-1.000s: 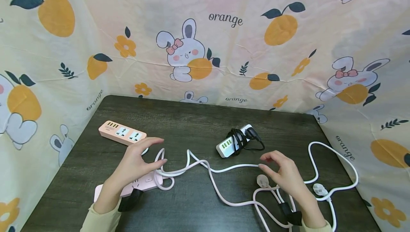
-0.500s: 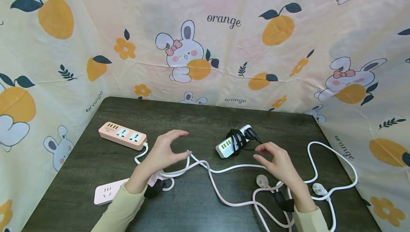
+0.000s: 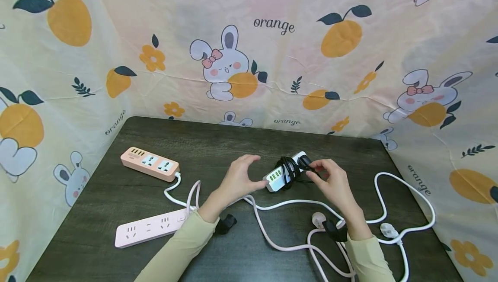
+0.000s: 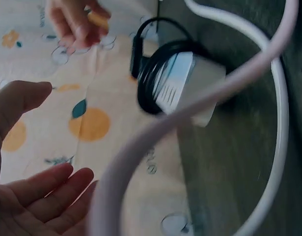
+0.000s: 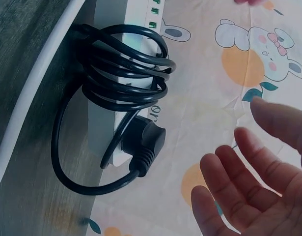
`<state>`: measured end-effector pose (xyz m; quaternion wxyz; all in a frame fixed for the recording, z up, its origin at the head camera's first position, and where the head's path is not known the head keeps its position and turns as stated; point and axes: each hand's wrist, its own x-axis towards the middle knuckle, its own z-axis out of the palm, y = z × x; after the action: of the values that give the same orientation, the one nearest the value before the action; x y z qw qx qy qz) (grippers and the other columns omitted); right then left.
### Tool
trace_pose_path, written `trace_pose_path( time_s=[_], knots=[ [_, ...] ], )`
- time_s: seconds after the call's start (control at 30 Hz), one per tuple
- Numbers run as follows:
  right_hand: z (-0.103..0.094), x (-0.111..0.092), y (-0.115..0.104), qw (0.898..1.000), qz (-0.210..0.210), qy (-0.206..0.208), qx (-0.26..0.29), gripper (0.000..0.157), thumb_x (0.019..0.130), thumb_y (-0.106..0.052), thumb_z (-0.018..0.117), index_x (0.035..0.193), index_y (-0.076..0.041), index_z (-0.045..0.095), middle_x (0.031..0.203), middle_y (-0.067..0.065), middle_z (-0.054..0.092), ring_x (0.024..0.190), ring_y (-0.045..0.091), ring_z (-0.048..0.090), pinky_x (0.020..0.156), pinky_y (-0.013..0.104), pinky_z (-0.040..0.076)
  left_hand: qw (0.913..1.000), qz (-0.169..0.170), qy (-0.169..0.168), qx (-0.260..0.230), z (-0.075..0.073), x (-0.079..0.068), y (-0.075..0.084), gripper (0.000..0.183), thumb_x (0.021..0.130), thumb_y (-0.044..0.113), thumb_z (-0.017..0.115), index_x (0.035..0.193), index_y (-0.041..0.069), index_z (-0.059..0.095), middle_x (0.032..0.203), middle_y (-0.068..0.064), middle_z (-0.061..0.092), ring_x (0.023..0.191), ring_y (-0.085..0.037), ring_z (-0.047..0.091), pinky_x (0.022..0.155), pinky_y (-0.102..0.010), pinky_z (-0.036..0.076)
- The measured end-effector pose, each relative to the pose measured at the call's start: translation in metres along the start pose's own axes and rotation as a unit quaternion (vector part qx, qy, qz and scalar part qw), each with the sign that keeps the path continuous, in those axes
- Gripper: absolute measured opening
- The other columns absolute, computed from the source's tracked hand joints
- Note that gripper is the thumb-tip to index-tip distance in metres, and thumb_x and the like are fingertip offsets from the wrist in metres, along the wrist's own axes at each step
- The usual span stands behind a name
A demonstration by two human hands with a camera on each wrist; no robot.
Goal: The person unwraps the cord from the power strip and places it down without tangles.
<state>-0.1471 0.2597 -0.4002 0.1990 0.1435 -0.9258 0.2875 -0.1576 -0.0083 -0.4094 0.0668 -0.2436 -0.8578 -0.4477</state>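
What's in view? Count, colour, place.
Short plastic power strip: 1, peach, back left
Long plastic power strip: 1, pink, front left
Cord-wrapped plastic strip: 1, white, centre right
Wound cord with plug: 1, black, around white strip
Loose cords: count unclear, whitish, across table
Rounded plugs: 2, whitish, right
Wood-grain table: 1, dark, below
Rabbit-print cloth: 1, cream, behind
Wrist devices: 2, black, wrists
Sleeves: 2, yellowish, forearms
Left hand, right hand: 1 each, by white strip

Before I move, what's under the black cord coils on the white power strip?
Beneath the black cord coils, slivers of the white power strip show between turns. The rest there is covered, so I can't tell whether sockets are hidden. Green ports show beyond the coils.
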Motion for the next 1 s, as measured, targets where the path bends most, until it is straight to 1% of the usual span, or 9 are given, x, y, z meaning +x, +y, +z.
trace_pose_path(
  time_s=[0.13, 0.2, 0.33, 0.43, 0.57, 0.7, 0.77, 0.9, 1.0],
  knots=[
    [0.002, 0.005, 0.001, 0.999, 0.027, 0.001, 0.020, 0.018, 0.079, -0.004, 0.074, 0.095, 0.000, 0.066, 0.090, 0.011, 0.061, 0.083, 0.026, 0.059, 0.065, 0.035, 0.050, 0.9991, -0.018, -0.030, 0.026, 0.018, 0.008, 0.001, 0.063, 0.074, 0.024, 0.079, 0.125, -0.004, 0.053, 0.125, -0.019, 0.054, 0.116, -0.037, 0.048, 0.094, -0.049, 0.043],
    [0.003, 0.006, 0.001, 0.999, 0.038, 0.000, 0.029, 0.018, 0.080, -0.005, 0.073, 0.095, -0.001, 0.066, 0.092, 0.012, 0.061, 0.085, 0.026, 0.060, 0.067, 0.037, 0.050, 0.9979, -0.032, -0.044, 0.036, 0.025, 0.012, 0.002, 0.065, 0.074, 0.026, 0.079, 0.126, -0.004, 0.053, 0.126, -0.019, 0.053, 0.117, -0.037, 0.048, 0.093, -0.048, 0.044],
    [0.005, 0.008, 0.002, 0.998, 0.050, 0.000, 0.043, 0.018, 0.080, -0.006, 0.073, 0.095, -0.001, 0.066, 0.094, 0.013, 0.061, 0.087, 0.029, 0.060, 0.067, 0.039, 0.050, 0.9946, -0.061, -0.070, 0.047, 0.039, 0.018, 0.002, 0.069, 0.073, 0.028, 0.079, 0.128, -0.003, 0.051, 0.129, -0.019, 0.051, 0.119, -0.036, 0.047, 0.092, -0.048, 0.045],
    [0.007, 0.009, 0.004, 0.998, 0.051, 0.006, 0.044, 0.019, 0.080, -0.006, 0.073, 0.096, 0.001, 0.066, 0.095, 0.014, 0.061, 0.088, 0.032, 0.060, 0.067, 0.041, 0.050, 0.9918, -0.073, -0.082, 0.065, 0.048, 0.022, 0.001, 0.070, 0.072, 0.029, 0.080, 0.128, -0.003, 0.051, 0.129, -0.018, 0.051, 0.117, -0.034, 0.048, 0.089, -0.046, 0.047],
    [0.010, 0.010, 0.007, 0.998, 0.050, 0.019, 0.039, 0.023, 0.078, -0.004, 0.074, 0.098, 0.003, 0.065, 0.096, 0.016, 0.060, 0.090, 0.034, 0.059, 0.068, 0.045, 0.049, 0.9878, -0.082, -0.094, 0.094, 0.057, 0.026, -0.001, 0.071, 0.072, 0.030, 0.080, 0.128, -0.003, 0.051, 0.128, -0.017, 0.052, 0.115, -0.033, 0.049, 0.084, -0.043, 0.050],
    [0.013, 0.013, 0.010, 0.998, 0.048, 0.026, 0.031, 0.027, 0.077, -0.004, 0.076, 0.100, 0.003, 0.064, 0.097, 0.018, 0.060, 0.091, 0.034, 0.057, 0.067, 0.044, 0.047, 0.9816, -0.091, -0.111, 0.126, 0.065, 0.028, -0.002, 0.073, 0.072, 0.031, 0.080, 0.130, -0.003, 0.050, 0.126, -0.016, 0.053, 0.116, -0.033, 0.049, 0.081, -0.042, 0.052],
    [0.016, 0.014, 0.012, 0.998, 0.047, 0.025, 0.029, 0.030, 0.076, -0.004, 0.076, 0.101, 0.004, 0.063, 0.098, 0.018, 0.060, 0.092, 0.034, 0.056, 0.066, 0.042, 0.046, 0.9782, -0.093, -0.118, 0.143, 0.069, 0.029, -0.003, 0.072, 0.072, 0.031, 0.080, 0.128, -0.002, 0.051, 0.122, -0.016, 0.054, 0.113, -0.032, 0.051, 0.078, -0.041, 0.053],
    [0.019, 0.014, 0.015, 0.998, 0.046, 0.021, 0.026, 0.033, 0.075, -0.005, 0.077, 0.103, 0.005, 0.063, 0.099, 0.019, 0.060, 0.092, 0.033, 0.056, 0.065, 0.038, 0.043, 0.9748, -0.095, -0.122, 0.161, 0.077, 0.028, -0.006, 0.065, 0.072, 0.029, 0.081, 0.122, -0.003, 0.054, 0.108, -0.015, 0.057, 0.097, -0.028, 0.057, 0.066, -0.037, 0.053],
    [0.020, 0.014, 0.016, 0.998, 0.053, 0.018, 0.030, 0.033, 0.075, -0.006, 0.078, 0.103, 0.004, 0.063, 0.099, 0.019, 0.060, 0.092, 0.033, 0.056, 0.065, 0.036, 0.042, 0.9730, -0.099, -0.123, 0.169, 0.082, 0.027, -0.008, 0.059, 0.072, 0.028, 0.080, 0.117, -0.002, 0.056, 0.100, -0.013, 0.058, 0.087, -0.026, 0.059, 0.062, -0.036, 0.052]
  ],
)
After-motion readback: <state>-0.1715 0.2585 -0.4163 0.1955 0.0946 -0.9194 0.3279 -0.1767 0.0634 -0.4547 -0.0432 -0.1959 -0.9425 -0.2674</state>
